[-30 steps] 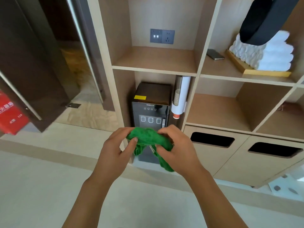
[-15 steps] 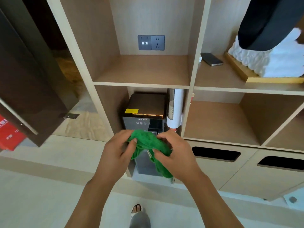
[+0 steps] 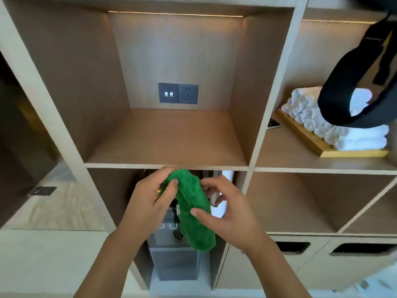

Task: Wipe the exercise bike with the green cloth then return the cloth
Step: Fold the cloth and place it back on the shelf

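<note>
Both hands are on the fluffy green microfibre cloth (image 3: pixel 193 209), held up in front of the light wooden cubby shelf unit (image 3: pixel 272 100), just below the edge of the middle shelf. The left hand (image 3: pixel 150 203) has the top bunched end, thumb and fingers closed round it. The right hand (image 3: pixel 227 214) pinches the hanging part with its thumb on the front, the other fingers loosely curled and partly spread. The cloth droops down over the dark water dispenser (image 3: pixel 174 250) in the lower cubby. Rolled white towels (image 3: pixel 348 134) sit on a wooden tray (image 3: pixel 309 138) to the right.
</note>
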Tool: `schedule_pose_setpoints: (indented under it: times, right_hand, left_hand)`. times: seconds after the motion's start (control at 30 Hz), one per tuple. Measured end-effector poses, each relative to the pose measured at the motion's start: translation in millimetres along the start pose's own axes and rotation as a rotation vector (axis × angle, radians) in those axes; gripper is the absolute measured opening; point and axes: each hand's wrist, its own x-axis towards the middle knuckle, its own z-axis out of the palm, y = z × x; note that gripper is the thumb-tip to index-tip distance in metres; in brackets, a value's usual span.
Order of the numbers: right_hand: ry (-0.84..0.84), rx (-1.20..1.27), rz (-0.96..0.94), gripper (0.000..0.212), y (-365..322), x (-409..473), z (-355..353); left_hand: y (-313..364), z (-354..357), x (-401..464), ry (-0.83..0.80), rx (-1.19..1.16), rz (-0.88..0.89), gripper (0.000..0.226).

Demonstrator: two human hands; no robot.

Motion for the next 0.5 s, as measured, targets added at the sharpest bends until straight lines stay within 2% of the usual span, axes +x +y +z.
schedule_pose_setpoints:
  times: [0.2, 0.33, 0.4, 0.5]
  right_hand:
    - [-0.007, 0.268, 0.035, 0.044, 2.3, 62.5, 9.3]
    - [-0.072, 0.491, 0.082, 0.049, 3.1, 113.2, 13.0]
    - [-0.060, 0.446, 0.062, 0.039, 6.3, 137.9, 13.0]
    - [0.048, 0.342, 0.055, 0.008, 13.3, 168.1, 8.5]
  left_hand:
    - [-24.1, -29.6, 68.7, -0.066, -0.048, 0.099, 0.019]
    - [-35.1, -44.7, 112.6, -0.129, -0.094, 0.141, 0.022]
    - [-42.3, -48.7, 134.9, -0.157, -0.088, 0.149, 0.020]
    - [-57.8, -54.9, 166.0, -0.155, -0.089, 0.128, 0.017]
